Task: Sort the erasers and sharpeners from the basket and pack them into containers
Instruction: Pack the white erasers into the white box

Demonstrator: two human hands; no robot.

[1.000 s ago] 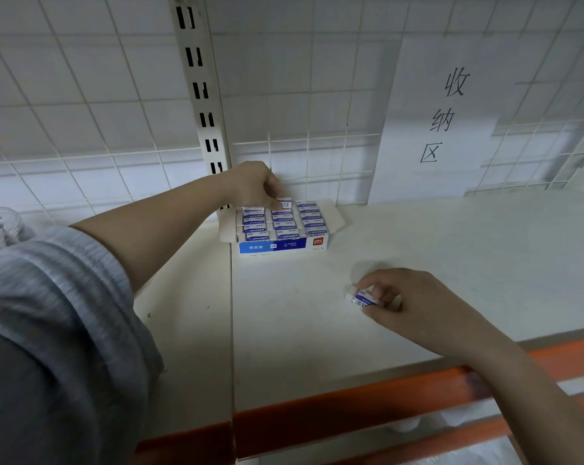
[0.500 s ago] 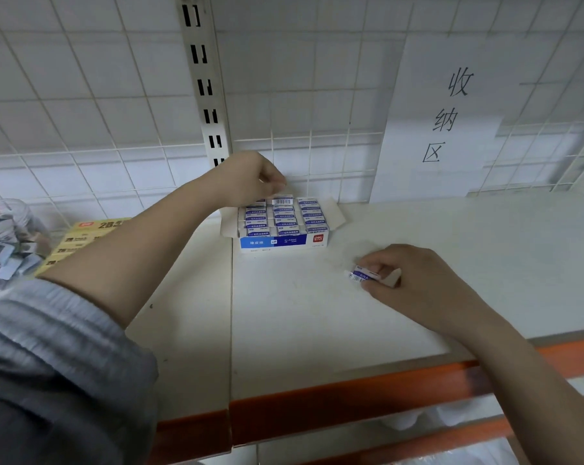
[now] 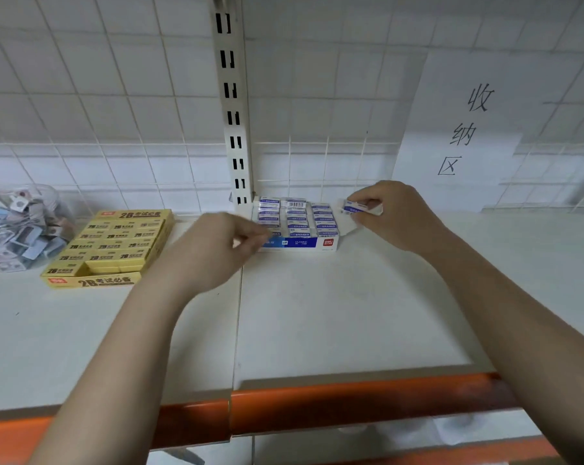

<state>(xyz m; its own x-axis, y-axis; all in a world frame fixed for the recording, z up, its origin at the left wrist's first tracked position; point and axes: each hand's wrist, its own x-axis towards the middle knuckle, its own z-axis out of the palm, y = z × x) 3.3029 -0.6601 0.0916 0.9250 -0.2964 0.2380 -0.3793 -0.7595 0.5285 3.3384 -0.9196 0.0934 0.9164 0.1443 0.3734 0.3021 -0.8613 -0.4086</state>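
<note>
At nine o'clock stand a clear jar point(image 3: 18, 226) of sharpeners and a yellow eraser box point(image 3: 112, 246). Centre, the left hand point(image 3: 213, 250) touches the blue-and-white eraser box point(image 3: 297, 226) at its near-left corner, fingers loosely curled, apparently empty. Nearer the box's right edge at three o'clock, the right hand point(image 3: 394, 213) pinches a loose eraser point(image 3: 359, 207), long axis running left-right.

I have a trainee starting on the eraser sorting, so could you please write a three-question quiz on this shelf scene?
1. True or false: the right hand holds an eraser.
2. Which box lies nearer the jar: A) yellow box B) blue box?
3. Fill in: the left hand is at the blue box's front-____ corner.

Key: 1 true; 2 A; 3 left.
</note>
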